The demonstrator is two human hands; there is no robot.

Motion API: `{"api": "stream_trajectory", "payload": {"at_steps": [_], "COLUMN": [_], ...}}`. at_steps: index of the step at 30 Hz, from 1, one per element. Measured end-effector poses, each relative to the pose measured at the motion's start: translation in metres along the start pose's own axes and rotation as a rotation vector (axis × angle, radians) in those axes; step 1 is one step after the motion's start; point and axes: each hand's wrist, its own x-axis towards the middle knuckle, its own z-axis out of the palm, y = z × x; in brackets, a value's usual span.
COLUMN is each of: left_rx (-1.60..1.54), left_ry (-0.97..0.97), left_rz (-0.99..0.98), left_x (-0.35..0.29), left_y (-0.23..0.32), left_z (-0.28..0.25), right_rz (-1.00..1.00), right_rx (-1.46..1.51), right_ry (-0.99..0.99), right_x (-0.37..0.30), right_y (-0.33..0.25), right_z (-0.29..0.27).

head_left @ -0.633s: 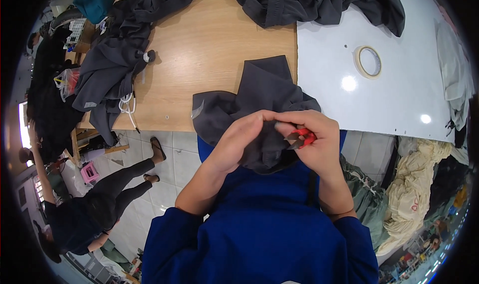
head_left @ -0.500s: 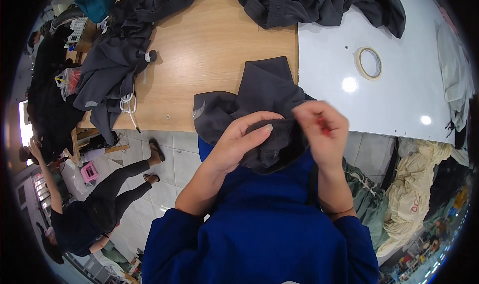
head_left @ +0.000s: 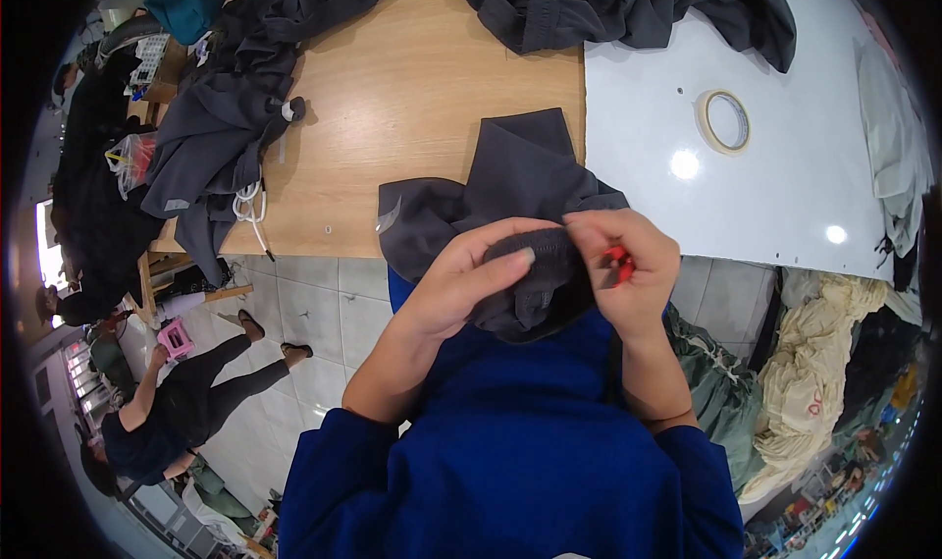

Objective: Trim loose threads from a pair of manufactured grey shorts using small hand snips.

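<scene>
A dark grey garment [head_left: 520, 157] lies partly on the table edge, its gathered elastic band [head_left: 538, 257] raised toward me. My left hand [head_left: 456, 274] grips that band, thumb on top and fingers behind the cloth. Close to the band's right side, the fingertips of my right hand [head_left: 638, 269] are pinched together. A small red object [head_left: 619, 264] is tucked in my right palm; the fingers cover most of it, so its kind does not show. Whether the right fingertips also hold a thread or the cloth cannot be made out.
More dark grey garments lie at the table's far side [head_left: 608, 9] and left [head_left: 211, 137], with a white cord [head_left: 250, 206] hanging there. A tape roll [head_left: 726, 123] rests on the white board [head_left: 795, 186]. Cream cloth [head_left: 814, 372] is heaped at right. Another person [head_left: 177, 402] stands at left.
My right hand has shifted slightly down and left, its fingertips closer to the band, and the red object shows more. The other person's arm has come down from the dark cloth.
</scene>
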Motion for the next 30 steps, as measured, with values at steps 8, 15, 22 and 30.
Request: {"api": "stream_trajectory", "payload": {"at_steps": [8, 15, 22, 30], "left_rx": [-0.030, -0.168, -0.210, -0.203], "left_ry": [0.128, 0.167, 0.152, 0.144], "left_rz": [0.039, 0.011, -0.020, -0.019], "left_x": [0.002, 0.009, 0.009, 0.007], "left_y": [-0.005, -0.008, -0.006, -0.007], "left_z": [-0.006, -0.013, -0.013, -0.011], "right_rz": [0.125, 0.171, -0.038, -0.263], "right_rx": [0.588, 0.542, -0.139, -0.308], "right_ry": [0.203, -0.090, -0.036, -0.019], "right_x": [-0.013, -0.019, -0.016, -0.009], "right_y": [0.016, 0.004, 0.005, 0.008], "right_z": [-0.022, -0.027, -0.017, -0.014]}}
